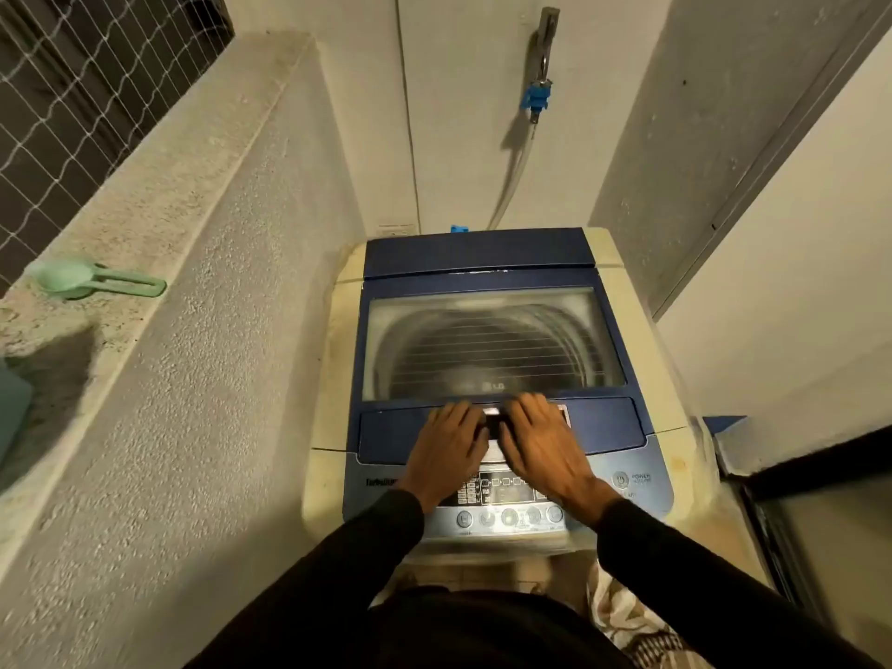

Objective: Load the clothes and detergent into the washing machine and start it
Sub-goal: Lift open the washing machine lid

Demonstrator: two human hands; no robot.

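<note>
On the front edge of the washing machine (492, 379) lid (492, 345), the left hand (449, 451) and right hand (540, 446) lie flat, fingers extended. The lid is closed. A green scoop (91, 281) lies on the ledge (159, 195) left of the machine.

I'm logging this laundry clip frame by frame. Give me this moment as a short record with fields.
washer lid: closed, drum visible through its window
left hand: flat on the lid's front edge
right hand: flat beside it, at the lid handle
control panel: partly covered by the wrists
green scoop: on the ledge at left
patterned cloth: low at right
</note>
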